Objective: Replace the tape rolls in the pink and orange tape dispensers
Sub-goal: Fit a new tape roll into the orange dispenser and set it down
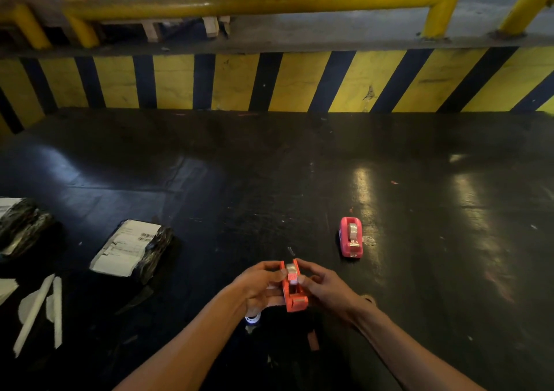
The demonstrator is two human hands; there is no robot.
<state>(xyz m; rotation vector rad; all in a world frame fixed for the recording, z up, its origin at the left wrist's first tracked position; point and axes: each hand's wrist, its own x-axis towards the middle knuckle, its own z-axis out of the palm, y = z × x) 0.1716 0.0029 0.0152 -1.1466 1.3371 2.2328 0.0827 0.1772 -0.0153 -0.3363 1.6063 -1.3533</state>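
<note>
I hold the orange tape dispenser [295, 296] in front of me, low in the middle of the view. My left hand [260, 285] grips its left side and my right hand [325, 287] its right side. A tape roll [291, 270] sits in its cradle, with fingertips of both hands on it. The pink tape dispenser [350, 237] stands alone on the dark surface, up and to the right, with a roll [354, 230] in it. A small white ring-like object [252, 318] shows just below my left hand; I cannot tell what it is.
A black wrapped parcel with a white label [132, 250] lies at the left, another parcel [21, 224] at the far left edge. White paper strips [39, 309] lie at the lower left. A yellow-and-black striped wall [275, 82] bounds the far side.
</note>
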